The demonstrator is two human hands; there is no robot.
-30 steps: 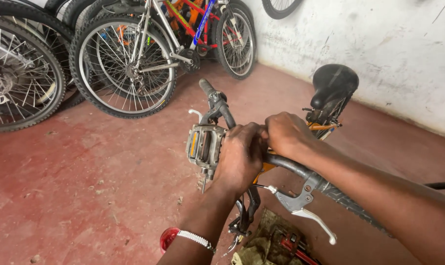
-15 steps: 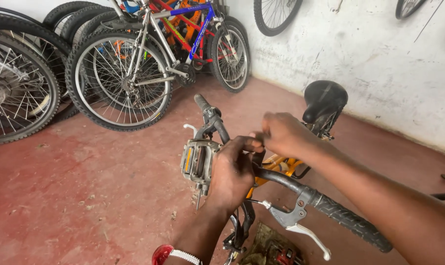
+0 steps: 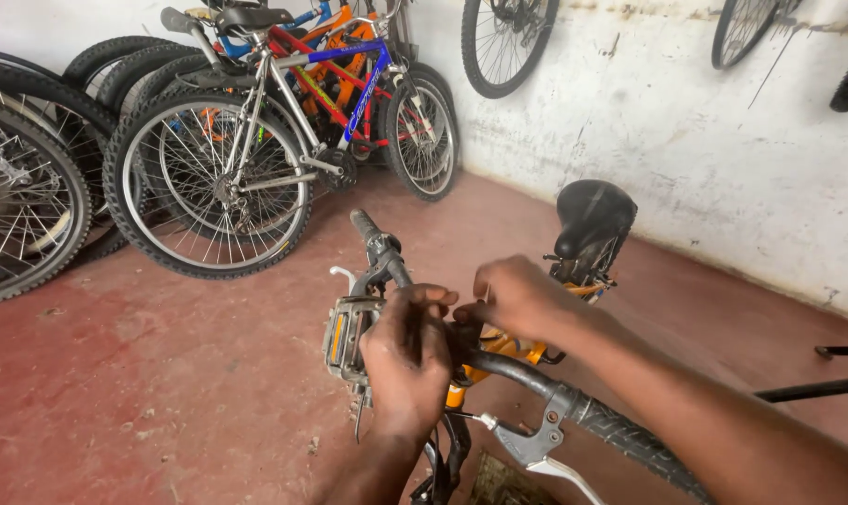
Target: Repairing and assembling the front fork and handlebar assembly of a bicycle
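Black handlebar [image 3: 499, 365] of an orange bicycle, gripped at its middle.
Left hand [image 3: 407, 360] is clenched around the bar beside a grey pedal [image 3: 344, 339]; right hand [image 3: 522, 297] pinches at the stem.

Both hands met at the handlebar [image 3: 499, 367] centre: left hand [image 3: 407, 360] gripped beside a pedal [image 3: 342, 339]; right hand [image 3: 522, 297] pinched nearby. Saddle [image 3: 592, 217] stood beyond the handlebar.
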